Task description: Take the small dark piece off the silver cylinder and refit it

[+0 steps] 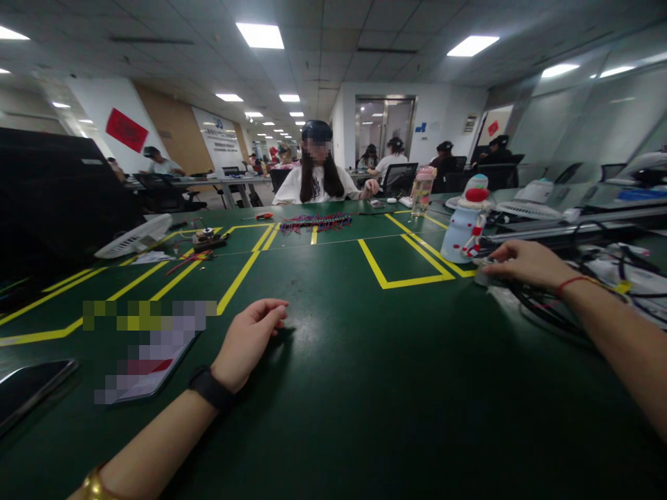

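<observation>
Cables (552,305) crowd the right hand (524,264), fingers curled on them beside a snowman bottle (465,222); left hand (247,344) rests loosely open.

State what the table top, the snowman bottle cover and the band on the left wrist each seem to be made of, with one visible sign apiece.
Table top: likely a rubbery green mat; matte, with soft reflections.
Snowman bottle cover: seems soft fabric or plush; fuzzy, no shine.
Band on the left wrist: probably black silicone or rubber; smooth and dull.
</observation>
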